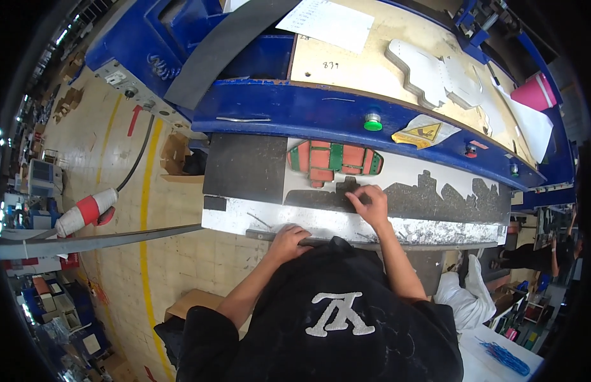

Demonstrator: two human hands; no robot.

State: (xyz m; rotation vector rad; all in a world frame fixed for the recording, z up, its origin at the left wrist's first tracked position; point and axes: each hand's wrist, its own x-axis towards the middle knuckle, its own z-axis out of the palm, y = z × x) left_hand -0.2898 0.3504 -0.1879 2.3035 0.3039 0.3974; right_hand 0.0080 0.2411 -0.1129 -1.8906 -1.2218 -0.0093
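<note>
My left hand (290,243) rests on the near edge of the white metal bed (232,220), fingers laid loosely over it. Above the bed, my right hand (372,205) has its fingers curled and thumb drawn toward the forefinger, beside a dark grey sheet (410,202). Whatever lies between those fingertips is too small to make out. The sheet's far edge is jagged from cut-out shapes. Just beyond it, a red and green cutting die (334,159) lies on a white board (397,168). To its left is a plain dark panel (244,167).
A blue machine beam (295,114) with a green button (372,121) spans behind the bed. On the wooden shelf (346,69) above lie pale cut pieces (429,70) and paper. A red and white plug (85,212) hangs at left; a white bag (467,296) is at right.
</note>
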